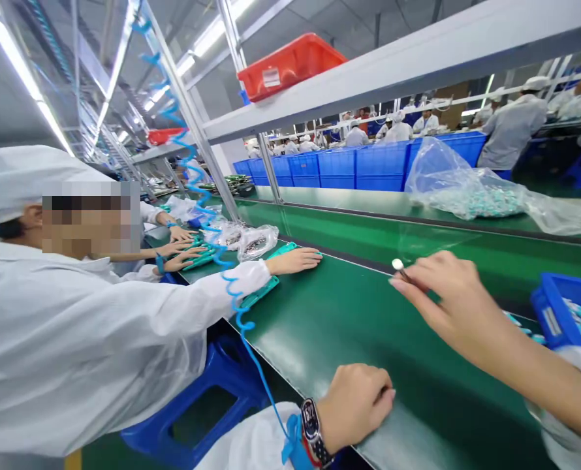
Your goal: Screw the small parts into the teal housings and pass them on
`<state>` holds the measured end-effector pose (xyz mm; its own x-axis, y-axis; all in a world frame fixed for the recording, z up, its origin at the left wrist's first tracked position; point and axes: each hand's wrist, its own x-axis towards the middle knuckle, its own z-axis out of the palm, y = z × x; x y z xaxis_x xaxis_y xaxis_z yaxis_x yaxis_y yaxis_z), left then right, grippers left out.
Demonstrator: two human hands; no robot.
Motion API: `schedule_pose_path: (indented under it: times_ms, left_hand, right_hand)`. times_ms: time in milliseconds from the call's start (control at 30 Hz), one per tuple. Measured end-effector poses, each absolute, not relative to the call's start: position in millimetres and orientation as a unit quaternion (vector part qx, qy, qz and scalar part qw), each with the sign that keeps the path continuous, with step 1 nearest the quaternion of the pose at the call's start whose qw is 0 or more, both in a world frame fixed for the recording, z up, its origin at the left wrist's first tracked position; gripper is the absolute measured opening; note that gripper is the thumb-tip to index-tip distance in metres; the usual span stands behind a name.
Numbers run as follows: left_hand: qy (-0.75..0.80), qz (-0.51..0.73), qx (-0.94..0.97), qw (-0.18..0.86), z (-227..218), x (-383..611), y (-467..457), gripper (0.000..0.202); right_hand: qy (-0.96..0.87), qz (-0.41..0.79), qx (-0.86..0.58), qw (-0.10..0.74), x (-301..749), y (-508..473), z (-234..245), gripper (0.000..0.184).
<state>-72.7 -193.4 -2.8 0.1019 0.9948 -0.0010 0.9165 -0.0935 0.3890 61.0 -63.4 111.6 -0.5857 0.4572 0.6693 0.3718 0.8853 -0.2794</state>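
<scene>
My right hand point(447, 287) is raised over the green work surface point(314, 313), thumb and forefinger pinching a small part with a round white end point(397, 264) and a darker stem. Its exact kind is too small to tell. Near the front edge of the surface rests my left hand point(356, 405), fingers curled into a loose fist with nothing showing in it. A watch and a blue wrist strap point(298, 444) with a coiled blue cord point(245, 324) are on that wrist. Beside my right forearm, several small teal-and-white parts point(523, 326) lie on the surface.
A blue bin point(555, 310) of teal-and-white parts stands at right. Beyond the green strip lies a clear plastic bag point(486, 192) of similar parts. A co-worker point(99, 326) at left reaches across teal panels point(261, 294). Overhead, a shelf point(393, 78) carries a red tray point(290, 68).
</scene>
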Motion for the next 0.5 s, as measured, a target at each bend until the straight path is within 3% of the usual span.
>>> schedule_pose_path:
  times_ms: [200, 500]
  left_hand:
    - [0.653, 0.18, 0.698, 0.23, -17.1, -75.4, -203.4, 0.012]
    - [0.666, 0.217, 0.653, 0.289, -43.1, -66.6, -190.8, 0.014]
  right_hand:
    - [-0.842, 0.273, -0.227, 0.405, -29.7, -47.4, 100.6, 0.027]
    - [-0.816, 0.32, -0.261, 0.404, -56.2, -29.3, 66.8, 0.035]
